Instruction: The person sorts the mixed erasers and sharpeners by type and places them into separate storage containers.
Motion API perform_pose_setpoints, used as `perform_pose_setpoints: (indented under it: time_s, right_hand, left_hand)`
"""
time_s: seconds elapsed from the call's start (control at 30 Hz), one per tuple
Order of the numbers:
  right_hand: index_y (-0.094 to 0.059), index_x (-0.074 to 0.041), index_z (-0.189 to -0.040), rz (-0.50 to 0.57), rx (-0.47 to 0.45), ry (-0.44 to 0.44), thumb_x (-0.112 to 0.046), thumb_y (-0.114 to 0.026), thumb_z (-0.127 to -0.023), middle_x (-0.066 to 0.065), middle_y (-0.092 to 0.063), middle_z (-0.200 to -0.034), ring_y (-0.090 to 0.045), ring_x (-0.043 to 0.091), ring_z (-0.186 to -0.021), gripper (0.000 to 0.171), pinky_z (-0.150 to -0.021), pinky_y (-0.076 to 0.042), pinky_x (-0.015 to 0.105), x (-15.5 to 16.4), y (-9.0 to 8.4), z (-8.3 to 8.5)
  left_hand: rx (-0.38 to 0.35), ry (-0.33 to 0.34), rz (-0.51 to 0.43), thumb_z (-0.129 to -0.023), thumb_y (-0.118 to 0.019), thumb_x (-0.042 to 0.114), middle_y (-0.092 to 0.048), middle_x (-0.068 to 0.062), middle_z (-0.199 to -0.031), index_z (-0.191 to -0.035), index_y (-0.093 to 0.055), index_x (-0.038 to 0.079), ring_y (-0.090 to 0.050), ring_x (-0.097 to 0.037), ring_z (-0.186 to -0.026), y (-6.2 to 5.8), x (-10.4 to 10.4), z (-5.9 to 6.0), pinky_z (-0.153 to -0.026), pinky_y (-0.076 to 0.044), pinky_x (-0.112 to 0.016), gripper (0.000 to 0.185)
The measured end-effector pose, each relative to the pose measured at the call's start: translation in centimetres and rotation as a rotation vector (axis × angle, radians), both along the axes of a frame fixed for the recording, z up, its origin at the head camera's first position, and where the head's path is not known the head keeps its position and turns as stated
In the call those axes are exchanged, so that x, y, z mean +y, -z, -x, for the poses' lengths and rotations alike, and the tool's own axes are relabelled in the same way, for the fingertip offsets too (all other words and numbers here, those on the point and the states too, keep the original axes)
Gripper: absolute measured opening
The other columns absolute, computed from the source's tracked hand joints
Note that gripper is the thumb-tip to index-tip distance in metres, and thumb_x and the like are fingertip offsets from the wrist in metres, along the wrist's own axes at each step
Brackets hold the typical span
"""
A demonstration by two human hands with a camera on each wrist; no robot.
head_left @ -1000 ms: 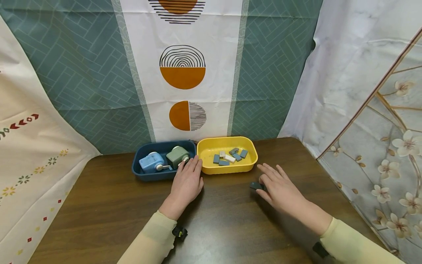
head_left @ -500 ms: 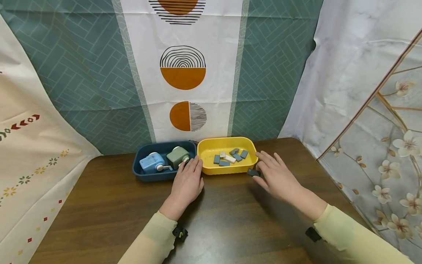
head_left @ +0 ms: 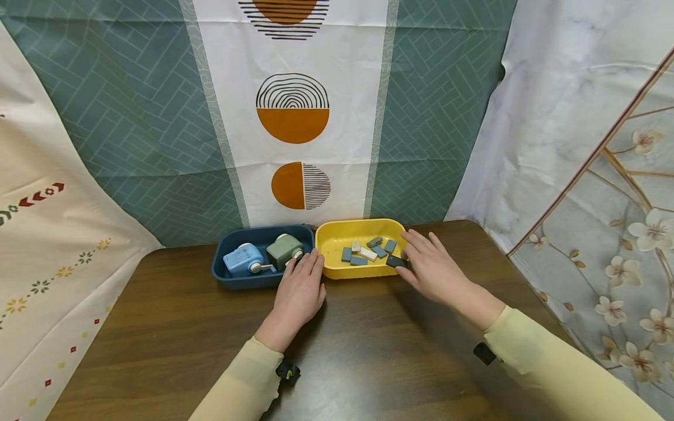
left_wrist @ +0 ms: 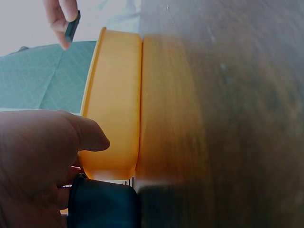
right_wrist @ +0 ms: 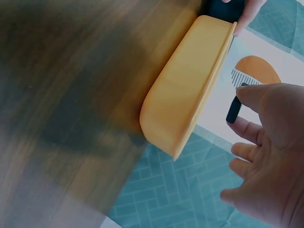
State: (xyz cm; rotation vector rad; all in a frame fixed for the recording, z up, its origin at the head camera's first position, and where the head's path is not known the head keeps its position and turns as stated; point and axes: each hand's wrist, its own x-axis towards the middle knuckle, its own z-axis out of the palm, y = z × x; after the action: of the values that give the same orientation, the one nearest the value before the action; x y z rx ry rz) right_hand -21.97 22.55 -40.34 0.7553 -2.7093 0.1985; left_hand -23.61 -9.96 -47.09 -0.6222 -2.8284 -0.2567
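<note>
Head view showed the right hand [head_left: 429, 269] pinching a dark block [head_left: 395, 261] over the yellow tray [head_left: 337, 272], best released low, the left hand [head_left: 299, 287] seemingly resting with relaxed fingers against the blue tray [head_left: 221, 275].

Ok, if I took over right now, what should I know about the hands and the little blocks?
Right hand pinches a dark block over the right end of the yellow tray, not yet dropped.
Left hand rests on the table, fingers touching the blue tray.
Done: several blocks lie in the yellow tray; two sharpeners sit in the blue tray.
Left: probably letting go of the dark block. No loose blocks show on the table.
</note>
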Motion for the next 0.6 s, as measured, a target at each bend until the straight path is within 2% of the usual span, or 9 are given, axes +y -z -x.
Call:
perform_pose_setpoints:
  time_s: [0.3,0.6]
  right_hand:
    - [-0.065,-0.006,-0.105,-0.02,-0.044,0.031,-0.025,-0.078,-0.105,0.027,-0.053,-0.162,-0.041,0.046,-0.157,0.023,-0.127,-0.027,0.071,-0.9,-0.3,1.9]
    - [-0.066,-0.004,-0.106,-0.026,-0.082,0.061,-0.027,-0.079,-0.105,0.027,-0.05,-0.164,-0.04,0.046,-0.157,0.026,-0.128,-0.025,0.07,-1.7,-0.3,3.8]
  left_hand:
    - [0.03,0.012,-0.01,-0.104,-0.076,0.022,-0.044,-0.019,-0.172,-0.162,-0.051,0.0,-0.045,-0.038,-0.156,0.1,0.0,0.0,-0.13,-0.029,-0.061,0.067]
    - [0.008,0.002,-0.002,-0.105,-0.076,0.022,-0.041,-0.018,-0.174,-0.165,-0.049,0.001,-0.043,-0.037,-0.158,0.0,0.0,-0.1,-0.131,-0.026,-0.061,0.069]
